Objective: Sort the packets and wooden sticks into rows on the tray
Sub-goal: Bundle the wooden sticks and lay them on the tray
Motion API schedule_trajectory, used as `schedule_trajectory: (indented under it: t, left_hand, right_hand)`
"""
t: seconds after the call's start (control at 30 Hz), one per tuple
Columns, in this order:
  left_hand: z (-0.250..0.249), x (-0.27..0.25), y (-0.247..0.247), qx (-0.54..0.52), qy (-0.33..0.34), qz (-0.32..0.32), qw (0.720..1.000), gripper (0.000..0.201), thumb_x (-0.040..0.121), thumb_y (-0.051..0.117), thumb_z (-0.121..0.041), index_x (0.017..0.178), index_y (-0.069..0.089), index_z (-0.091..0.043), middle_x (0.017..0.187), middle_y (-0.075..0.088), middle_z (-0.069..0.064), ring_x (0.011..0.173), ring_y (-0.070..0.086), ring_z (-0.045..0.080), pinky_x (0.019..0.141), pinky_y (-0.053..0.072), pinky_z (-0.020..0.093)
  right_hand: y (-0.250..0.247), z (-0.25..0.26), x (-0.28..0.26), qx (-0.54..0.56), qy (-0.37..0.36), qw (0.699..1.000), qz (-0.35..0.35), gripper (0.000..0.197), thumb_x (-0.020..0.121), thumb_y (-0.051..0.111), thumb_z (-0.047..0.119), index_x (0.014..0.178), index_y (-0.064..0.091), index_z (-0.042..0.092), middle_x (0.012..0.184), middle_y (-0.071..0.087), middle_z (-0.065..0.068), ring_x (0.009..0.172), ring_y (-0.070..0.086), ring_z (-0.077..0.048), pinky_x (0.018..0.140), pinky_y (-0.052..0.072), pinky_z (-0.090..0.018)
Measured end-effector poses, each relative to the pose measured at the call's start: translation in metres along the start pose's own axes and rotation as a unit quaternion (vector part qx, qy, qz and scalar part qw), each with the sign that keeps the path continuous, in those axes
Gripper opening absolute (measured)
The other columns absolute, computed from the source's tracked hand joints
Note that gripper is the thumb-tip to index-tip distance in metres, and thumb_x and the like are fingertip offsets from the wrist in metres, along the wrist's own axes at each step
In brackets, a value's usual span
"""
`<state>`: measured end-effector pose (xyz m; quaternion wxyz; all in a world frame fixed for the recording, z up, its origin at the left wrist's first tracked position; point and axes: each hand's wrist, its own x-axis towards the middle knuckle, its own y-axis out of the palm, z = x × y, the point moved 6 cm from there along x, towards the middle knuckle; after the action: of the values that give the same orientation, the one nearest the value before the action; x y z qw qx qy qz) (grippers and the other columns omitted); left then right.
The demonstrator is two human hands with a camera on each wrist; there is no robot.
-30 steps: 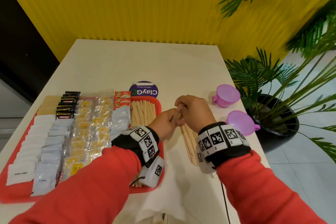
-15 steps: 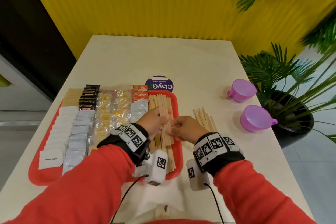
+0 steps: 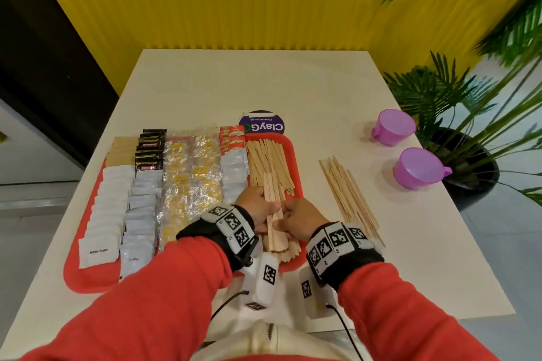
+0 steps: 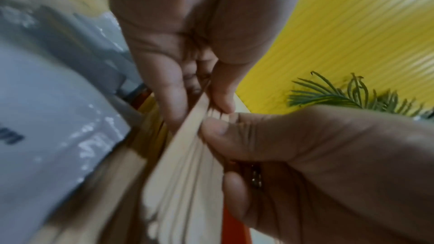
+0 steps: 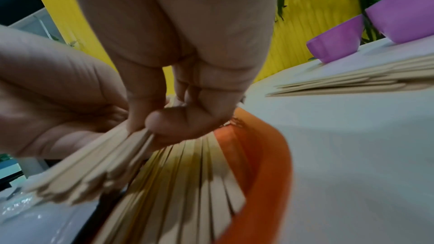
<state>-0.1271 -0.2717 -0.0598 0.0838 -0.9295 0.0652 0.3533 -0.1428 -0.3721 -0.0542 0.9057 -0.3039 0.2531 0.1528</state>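
Note:
A red tray point(image 3: 295, 152) holds rows of packets point(image 3: 190, 182) on its left and wooden sticks point(image 3: 265, 155) along its right side. My left hand point(image 3: 259, 208) and right hand point(image 3: 296, 218) both pinch one bundle of wooden sticks point(image 3: 274, 214) just above the tray's near right part. In the left wrist view the bundle point(image 4: 187, 164) sits between the left hand point(image 4: 199, 99) fingers and the right hand's thumb. The right wrist view shows the right hand point(image 5: 169, 116) pinching the bundle point(image 5: 94, 164) over sticks lying in the tray point(image 5: 270, 151). Another pile of sticks point(image 3: 349, 190) lies on the table right of the tray.
Two purple cups point(image 3: 393, 127) point(image 3: 418, 168) stand at the table's right edge, beside a potted palm point(image 3: 469, 126). A round purple sticker point(image 3: 261, 124) lies behind the tray. The white table point(image 3: 249, 82) ends at a yellow wall.
Both hands carried the stick bundle left, from over the table pile to above the tray's stick column. The head view has shifted and now shows the table from farther back.

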Motion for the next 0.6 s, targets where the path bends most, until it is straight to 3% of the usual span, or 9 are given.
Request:
schedule_trajectory:
  t: [0.1,0.23,0.3,0.43,0.6]
  left_hand:
    - [0.003,0.003,-0.007,0.068,0.030,-0.039,0.996,0.029,0.084,0.065,-0.005,0.112,0.060,-0.007,0.109,0.066,0.011,0.099,0.064,0.030,0.083,0.055,0.048]
    - [0.000,0.002,-0.012,0.199,0.071,-0.090,0.973,0.036,0.078,0.072,-0.012,0.112,0.061,-0.010,0.110,0.067,0.006,0.100,0.064,0.024,0.088,0.052,0.033]
    - [-0.003,0.000,-0.015,0.263,0.078,-0.114,0.955,0.043,0.078,0.071,-0.013,0.117,0.055,-0.009,0.112,0.063,0.006,0.103,0.061,0.023,0.083,0.048,0.027]
    - [-0.002,-0.005,-0.015,0.311,0.080,-0.129,0.938,0.055,0.080,0.066,-0.007,0.129,0.041,-0.011,0.116,0.060,0.009,0.105,0.059,0.026,0.081,0.046,0.028]
    - [-0.006,-0.013,-0.013,0.321,0.100,-0.144,0.931,0.053,0.082,0.056,-0.001,0.131,0.041,-0.014,0.113,0.060,0.013,0.103,0.059,0.028,0.078,0.046,0.029]
  right_hand:
    - [0.003,-0.003,-0.002,-0.036,0.010,0.999,-0.010,0.022,0.083,0.065,0.009,0.069,0.051,0.020,0.065,0.051,0.005,0.062,0.052,-0.012,0.065,0.046,-0.026]
    - [0.001,-0.005,-0.006,-0.089,0.020,0.995,-0.032,0.010,0.081,0.065,0.010,0.075,0.058,0.013,0.067,0.053,0.002,0.064,0.053,-0.016,0.053,0.039,-0.021]
    - [-0.001,-0.007,-0.007,-0.098,0.029,0.994,-0.042,0.021,0.080,0.065,0.009,0.064,0.053,0.017,0.065,0.053,0.003,0.059,0.051,-0.012,0.053,0.040,-0.020]
    - [-0.006,-0.008,-0.011,-0.136,0.044,0.988,-0.056,0.027,0.079,0.066,0.011,0.060,0.048,0.017,0.065,0.050,0.004,0.070,0.052,-0.015,0.051,0.035,-0.019]
    - [-0.011,-0.011,-0.012,-0.157,0.059,0.983,-0.076,0.018,0.079,0.061,0.008,0.065,0.052,0.015,0.071,0.055,0.001,0.070,0.053,-0.016,0.048,0.033,-0.018]
